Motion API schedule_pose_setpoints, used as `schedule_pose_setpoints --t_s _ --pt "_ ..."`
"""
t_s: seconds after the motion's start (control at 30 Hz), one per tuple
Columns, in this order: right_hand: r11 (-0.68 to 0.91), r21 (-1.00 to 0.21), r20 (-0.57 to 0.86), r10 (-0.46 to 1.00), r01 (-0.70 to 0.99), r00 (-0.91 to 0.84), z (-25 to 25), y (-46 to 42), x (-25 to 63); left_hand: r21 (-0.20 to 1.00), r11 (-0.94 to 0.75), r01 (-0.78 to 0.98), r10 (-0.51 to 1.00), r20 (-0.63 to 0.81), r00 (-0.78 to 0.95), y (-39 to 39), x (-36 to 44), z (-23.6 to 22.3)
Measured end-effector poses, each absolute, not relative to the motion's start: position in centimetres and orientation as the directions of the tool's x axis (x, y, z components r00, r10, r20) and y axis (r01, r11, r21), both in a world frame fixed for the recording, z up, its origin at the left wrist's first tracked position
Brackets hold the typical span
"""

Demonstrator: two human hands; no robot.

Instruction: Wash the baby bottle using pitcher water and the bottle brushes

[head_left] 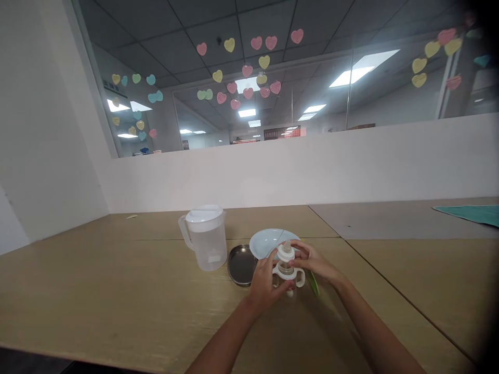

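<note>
My left hand (264, 284) is wrapped around the body of a clear baby bottle (286, 270) with white side handles. The thumb lies across its front. My right hand (314, 261) grips the white nipple collar (286, 253) at the top of the bottle, fingers behind it and thumb at its side. A pale nipple points up out of the collar. Clear neck shows between collar and handle ring; I cannot tell whether the collar is joined to it. Just beyond the bottle sits a white plate (268, 240), partly hidden by my hands.
A clear plastic pitcher (210, 249) with a white lid stands left of a round dark metal dish (239, 267). A slim green object (314, 284) lies beneath my right wrist. A teal cloth (471, 213) is at far right. Behind the wooden table (117, 291) rises a white wall (234, 179).
</note>
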State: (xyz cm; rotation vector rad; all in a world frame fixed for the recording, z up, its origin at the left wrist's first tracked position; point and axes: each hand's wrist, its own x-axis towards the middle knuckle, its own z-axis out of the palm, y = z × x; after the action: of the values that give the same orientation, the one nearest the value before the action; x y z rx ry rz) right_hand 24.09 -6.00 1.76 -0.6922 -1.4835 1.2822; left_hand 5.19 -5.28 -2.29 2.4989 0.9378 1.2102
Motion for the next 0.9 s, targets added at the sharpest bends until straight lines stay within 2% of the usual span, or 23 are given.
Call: schedule_pose_setpoints --t_s 0.13,0.23,0.33,0.5,0.67,0.8,0.9 --pt "0.337 -0.880 0.394 0.911 -0.335 -0.119 1.9 -5.7 23.8 0.451 -0.762 0.466 0.642 0.619 0.451 -5.4 5.2 -2.2" --pt "0.409 -0.789 0.426 0.902 -0.459 0.071 2.4 -5.5 23.8 0.454 -0.757 0.469 0.647 0.622 0.442 -5.4 5.2 -2.2" --pt "0.489 -0.714 0.451 0.869 -0.502 0.204 2.8 -5.2 24.0 0.451 -0.758 0.471 0.645 0.626 0.439 -5.3 5.2 -2.3" --pt "0.581 -0.724 0.456 0.808 -0.373 0.373 1.9 -3.7 23.9 0.442 -0.767 0.465 0.634 0.632 0.447 -5.2 5.1 -2.3" --pt "0.595 -0.758 0.378 0.735 -0.267 0.563 -0.4 -1.5 23.7 0.419 -0.782 0.461 0.614 0.643 0.458 -5.1 5.1 -2.5" --pt "0.577 -0.810 0.395 0.665 -0.102 0.634 -1.7 -0.7 23.9 0.403 -0.787 0.467 0.605 0.650 0.459 -5.0 5.1 -2.6" --pt "0.544 -0.830 0.499 0.620 0.127 0.606 -2.2 -0.6 24.0 0.390 -0.791 0.472 0.600 0.645 0.472 -5.1 5.1 -2.3"
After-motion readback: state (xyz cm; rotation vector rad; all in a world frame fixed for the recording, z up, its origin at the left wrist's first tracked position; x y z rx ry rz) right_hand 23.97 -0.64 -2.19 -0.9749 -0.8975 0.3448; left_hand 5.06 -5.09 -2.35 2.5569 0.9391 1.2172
